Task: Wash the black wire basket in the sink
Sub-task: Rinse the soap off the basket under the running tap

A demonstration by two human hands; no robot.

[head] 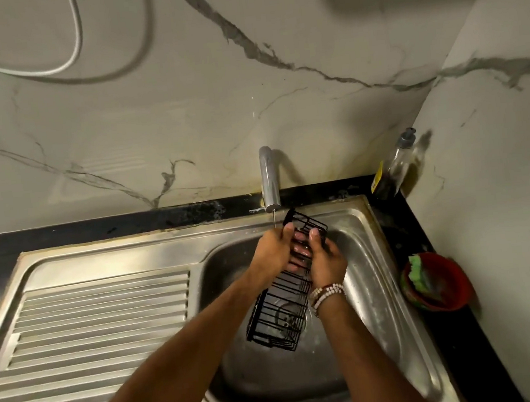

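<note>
Head view, both hands gripping black wire basket, steel sink

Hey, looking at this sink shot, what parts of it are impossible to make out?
Head view, the only one:
- Drain: screened by the black wire basket.
- Left hand fingers: behind the basket's wires, grip unclear.
- Label on the soap bottle: too small to read.
- Contents of the red bowl under the green sponge: blurred.
- Tap stream: thin, its landing point unclear.
</note>
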